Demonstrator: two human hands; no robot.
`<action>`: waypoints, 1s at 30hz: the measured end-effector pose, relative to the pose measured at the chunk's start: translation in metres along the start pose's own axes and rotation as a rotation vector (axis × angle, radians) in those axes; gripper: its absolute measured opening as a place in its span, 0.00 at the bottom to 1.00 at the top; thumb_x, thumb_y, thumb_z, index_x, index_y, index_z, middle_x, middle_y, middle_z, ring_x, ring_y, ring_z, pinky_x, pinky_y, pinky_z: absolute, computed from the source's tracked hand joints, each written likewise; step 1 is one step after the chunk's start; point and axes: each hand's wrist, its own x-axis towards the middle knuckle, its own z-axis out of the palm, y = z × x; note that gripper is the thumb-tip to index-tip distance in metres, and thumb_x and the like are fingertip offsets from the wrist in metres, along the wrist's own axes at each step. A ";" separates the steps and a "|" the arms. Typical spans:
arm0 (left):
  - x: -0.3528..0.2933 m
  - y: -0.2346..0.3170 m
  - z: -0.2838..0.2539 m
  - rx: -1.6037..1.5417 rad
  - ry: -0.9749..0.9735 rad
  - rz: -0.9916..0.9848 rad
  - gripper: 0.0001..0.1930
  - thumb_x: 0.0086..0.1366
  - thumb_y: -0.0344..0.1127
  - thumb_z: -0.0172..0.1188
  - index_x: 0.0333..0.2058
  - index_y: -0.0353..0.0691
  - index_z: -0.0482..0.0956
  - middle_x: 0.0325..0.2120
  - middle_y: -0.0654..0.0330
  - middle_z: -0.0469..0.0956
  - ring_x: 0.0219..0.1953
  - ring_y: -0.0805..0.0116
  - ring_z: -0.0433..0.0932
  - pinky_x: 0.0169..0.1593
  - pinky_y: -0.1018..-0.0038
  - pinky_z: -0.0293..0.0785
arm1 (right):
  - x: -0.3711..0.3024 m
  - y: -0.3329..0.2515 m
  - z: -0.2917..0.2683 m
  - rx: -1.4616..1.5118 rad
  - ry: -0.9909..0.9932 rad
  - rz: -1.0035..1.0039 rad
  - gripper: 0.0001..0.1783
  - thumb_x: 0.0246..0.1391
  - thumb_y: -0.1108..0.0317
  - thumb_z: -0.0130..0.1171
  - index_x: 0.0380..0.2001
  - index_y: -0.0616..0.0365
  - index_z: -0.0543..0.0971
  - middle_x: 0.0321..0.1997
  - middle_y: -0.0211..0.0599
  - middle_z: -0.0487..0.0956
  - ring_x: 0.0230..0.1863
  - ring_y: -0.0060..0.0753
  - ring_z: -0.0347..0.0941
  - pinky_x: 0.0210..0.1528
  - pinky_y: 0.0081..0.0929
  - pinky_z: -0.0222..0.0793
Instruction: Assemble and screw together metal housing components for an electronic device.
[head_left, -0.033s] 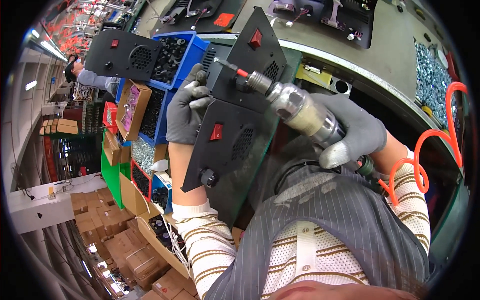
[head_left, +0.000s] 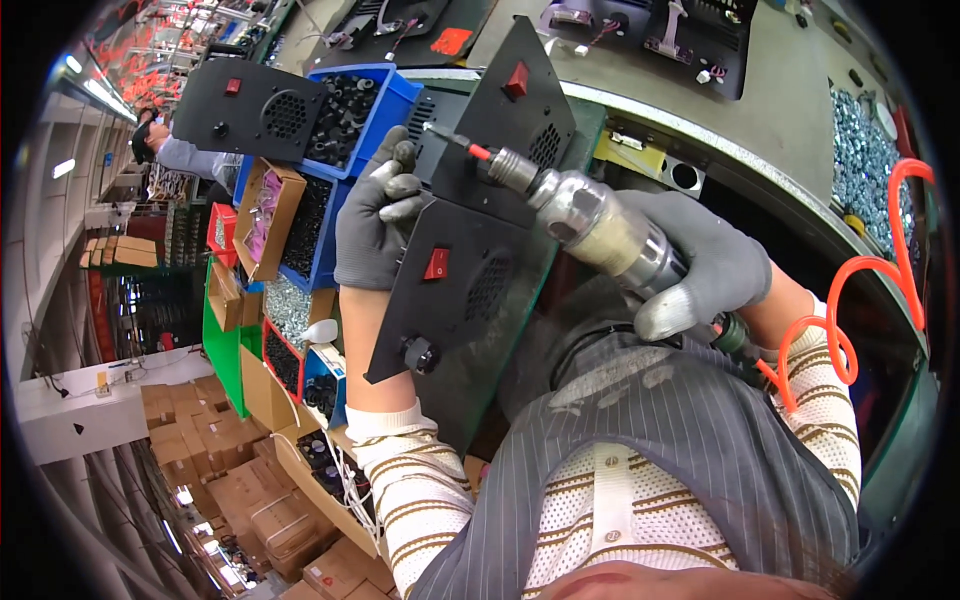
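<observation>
My right hand (head_left: 705, 250) is wrapped round a pneumatic screwdriver (head_left: 610, 232) with a metal body. Its bit, with a red sleeve, points up and left over the black metal panels. My left hand (head_left: 375, 215), in a grey glove, has its fingers curled together beside the near black panel (head_left: 455, 310); what they hold is hidden. That panel carries a red rocker switch (head_left: 436, 264), a round vent grille and a black knob (head_left: 420, 354), and overlaps my left wrist and forearm. Behind it stands another black panel (head_left: 520, 105) with a red switch. The bit tip is near my left fingers, touching no screw that I can see.
An orange coiled air hose (head_left: 862, 265) runs from the screwdriver to the right edge. Blue bins (head_left: 392, 105) of black parts stand at left, with another black panel (head_left: 245, 110) above them. Screws (head_left: 870, 150) lie at far right. Cartons (head_left: 285, 520) are stacked lower left.
The screwdriver's bit tip has shifted very slightly left and down. The near panel and my left hand have moved only a few pixels to the right.
</observation>
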 end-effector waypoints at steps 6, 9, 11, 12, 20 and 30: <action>-0.012 0.006 0.026 -0.069 -0.273 0.177 0.17 0.67 0.26 0.47 0.54 0.36 0.66 0.42 0.56 0.74 0.20 0.82 0.63 0.16 0.90 0.60 | 0.019 -0.006 0.018 -0.058 -0.050 -0.051 0.35 0.34 0.61 0.73 0.47 0.63 0.72 0.32 0.30 0.73 0.32 0.20 0.68 0.35 0.22 0.66; -0.017 0.013 0.032 -0.111 -0.390 0.221 0.16 0.67 0.28 0.48 0.53 0.39 0.69 0.43 0.56 0.77 0.19 0.83 0.62 0.16 0.90 0.60 | 0.029 -0.007 0.026 -0.048 -0.041 -0.080 0.34 0.35 0.61 0.72 0.47 0.64 0.72 0.32 0.30 0.73 0.32 0.20 0.68 0.35 0.21 0.66; -0.021 0.015 0.033 -0.232 -0.390 0.232 0.15 0.67 0.29 0.49 0.52 0.40 0.71 0.44 0.54 0.77 0.17 0.83 0.62 0.16 0.89 0.61 | 0.037 -0.007 0.030 -0.027 -0.094 -0.076 0.34 0.35 0.61 0.72 0.47 0.64 0.72 0.32 0.30 0.73 0.32 0.20 0.68 0.35 0.21 0.65; -0.023 0.015 0.035 -0.290 -0.346 0.235 0.15 0.67 0.29 0.50 0.52 0.40 0.71 0.45 0.53 0.77 0.16 0.83 0.62 0.16 0.89 0.61 | 0.040 -0.009 0.033 -0.045 -0.095 -0.080 0.34 0.35 0.60 0.72 0.47 0.65 0.72 0.32 0.30 0.73 0.32 0.20 0.67 0.35 0.22 0.65; -0.030 0.014 0.037 -0.300 -0.419 0.186 0.16 0.66 0.29 0.50 0.53 0.40 0.70 0.45 0.53 0.77 0.16 0.84 0.62 0.14 0.90 0.60 | 0.052 -0.011 0.040 -0.108 -0.088 -0.136 0.35 0.35 0.56 0.72 0.45 0.64 0.73 0.33 0.31 0.74 0.33 0.22 0.68 0.37 0.23 0.66; -0.036 0.006 0.036 -0.227 -0.369 0.285 0.17 0.67 0.26 0.48 0.54 0.38 0.69 0.45 0.54 0.76 0.17 0.84 0.61 0.16 0.90 0.59 | 0.056 -0.006 0.039 -0.244 -0.032 -0.164 0.37 0.30 0.57 0.73 0.45 0.64 0.73 0.30 0.32 0.75 0.31 0.23 0.70 0.35 0.24 0.67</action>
